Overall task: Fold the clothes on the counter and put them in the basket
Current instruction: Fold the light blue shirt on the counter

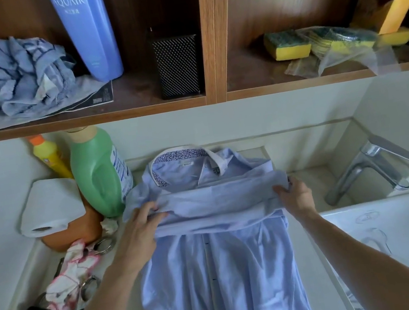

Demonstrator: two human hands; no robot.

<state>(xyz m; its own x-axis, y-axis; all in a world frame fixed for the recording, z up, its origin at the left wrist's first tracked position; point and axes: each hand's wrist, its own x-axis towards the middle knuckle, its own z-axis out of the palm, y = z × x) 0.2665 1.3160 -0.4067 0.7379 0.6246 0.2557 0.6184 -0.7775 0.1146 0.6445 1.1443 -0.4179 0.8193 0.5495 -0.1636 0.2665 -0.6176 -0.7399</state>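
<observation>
A light blue dress shirt with a white collar and floral lining lies lengthwise on the pale counter, collar toward the wall. A band of its fabric is folded across the chest. My left hand grips the left end of that fold, fingers curled under the cloth. At the fold's right end, my right hand pinches the fabric. No basket is in view.
Left of the shirt stand a green detergent bottle, a yellow bottle, a paper roll on an orange pot, a pink-white rag and keys. A tap and sink lie to the right. Shelves above hold a crumpled blue cloth and sponges.
</observation>
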